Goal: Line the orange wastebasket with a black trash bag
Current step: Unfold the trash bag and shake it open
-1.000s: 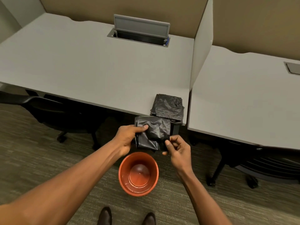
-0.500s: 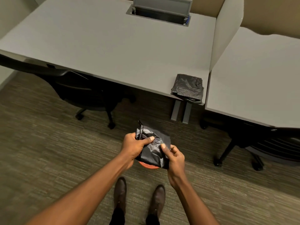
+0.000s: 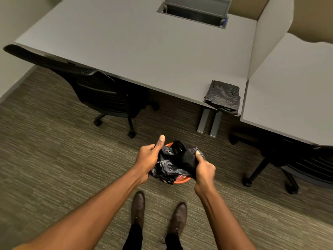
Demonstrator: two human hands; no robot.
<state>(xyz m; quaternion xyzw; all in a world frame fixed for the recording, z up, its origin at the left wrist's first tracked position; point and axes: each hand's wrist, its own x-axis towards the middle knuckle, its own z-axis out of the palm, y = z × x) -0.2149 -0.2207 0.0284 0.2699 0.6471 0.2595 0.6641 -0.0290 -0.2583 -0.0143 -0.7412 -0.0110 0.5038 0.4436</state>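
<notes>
Bag (image 3: 177,162) now half-unfolded; two hands (image 3: 147,159) gripping

Grey desk (image 3: 137,51): folded black bags (image 3: 223,96) at front corner. Carpet (image 3: 45,150): orange wastebasket (image 3: 182,179), office chair (image 3: 100,94).

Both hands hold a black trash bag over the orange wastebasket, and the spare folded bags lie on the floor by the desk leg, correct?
Not quite. The head view shows the spare folded bags on the desk corner, not the floor. The rest holds.
</notes>
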